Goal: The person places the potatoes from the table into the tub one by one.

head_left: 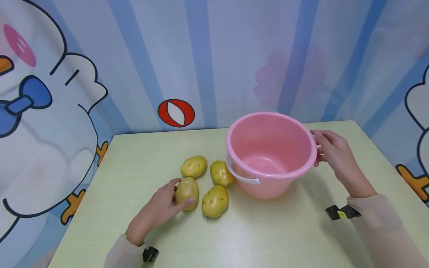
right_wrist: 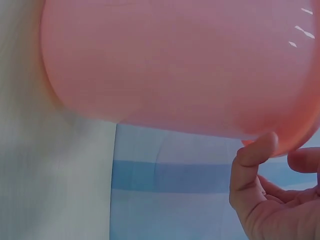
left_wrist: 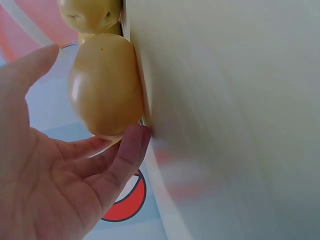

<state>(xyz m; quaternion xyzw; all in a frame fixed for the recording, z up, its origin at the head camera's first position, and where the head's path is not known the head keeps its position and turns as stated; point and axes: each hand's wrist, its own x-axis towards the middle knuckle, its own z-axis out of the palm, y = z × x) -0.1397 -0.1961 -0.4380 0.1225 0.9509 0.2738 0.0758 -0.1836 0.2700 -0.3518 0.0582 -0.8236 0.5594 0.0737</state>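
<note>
Several yellow potatoes lie close together on the table, left of a pink bucket (head_left: 271, 188). My left hand (head_left: 159, 204) reaches around the nearest left potato (head_left: 187, 193), thumb on one side and fingers on the other. In the left wrist view the fingers are at the lower end of that potato (left_wrist: 106, 85), while the thumb stands apart from it. My right hand (head_left: 335, 156) pinches the bucket's rim at its right side; in the right wrist view curled fingers (right_wrist: 255, 155) meet the rim from outside. No contents show inside the bucket.
Other potatoes sit at the back (head_left: 194, 166), against the bucket (head_left: 221, 174) and in front (head_left: 215, 201). The bucket's white handle (head_left: 244, 178) hangs down on its left. Behind the pale table (head_left: 140, 156) rises a striped blue curtain (head_left: 228, 67) with cartoon figures.
</note>
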